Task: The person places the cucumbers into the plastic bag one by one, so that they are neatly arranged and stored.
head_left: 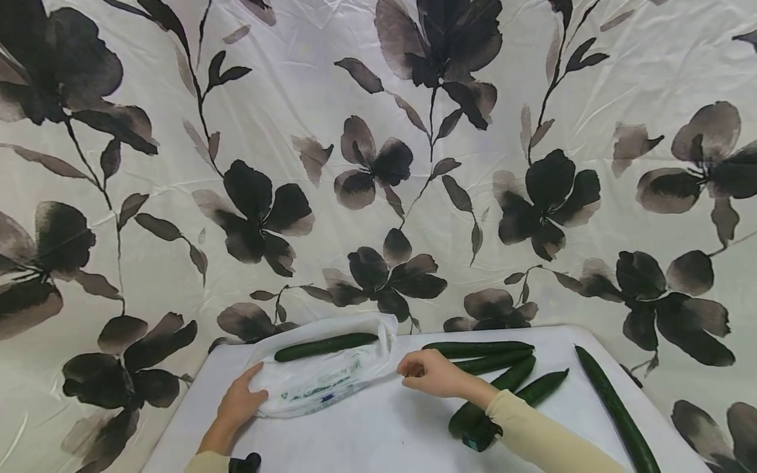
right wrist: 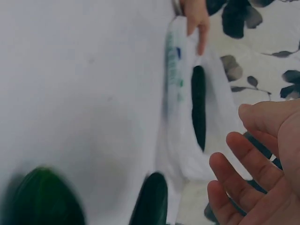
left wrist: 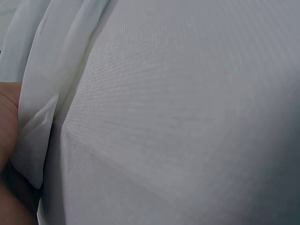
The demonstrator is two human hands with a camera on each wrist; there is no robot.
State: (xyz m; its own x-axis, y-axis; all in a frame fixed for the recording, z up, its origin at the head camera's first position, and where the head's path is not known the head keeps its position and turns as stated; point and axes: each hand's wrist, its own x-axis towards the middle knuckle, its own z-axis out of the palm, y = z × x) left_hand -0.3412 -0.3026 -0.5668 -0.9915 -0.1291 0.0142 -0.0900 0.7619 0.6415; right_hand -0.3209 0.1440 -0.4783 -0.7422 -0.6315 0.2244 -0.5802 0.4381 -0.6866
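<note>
A white plastic bag (head_left: 319,380) with green and blue print lies on the table, and a dark green cucumber (head_left: 325,347) shows inside it. My left hand (head_left: 239,399) grips the bag's left end; in the left wrist view a fold of the white film (left wrist: 42,93) passes between thumb and fingers. Just past the bag's mouth, my right hand (head_left: 434,373) hovers with loosely bent fingers and nothing in them. Close to its right, several cucumbers (head_left: 481,349) lie fanned out, partly covered by the right wrist and forearm.
Another long cucumber (head_left: 615,404) lies apart along the right side of the white table (head_left: 355,447). Behind the table's back edge hangs a white cloth (head_left: 449,276) printed with dark flowers. Each wrist carries a small black device (head_left: 483,435).
</note>
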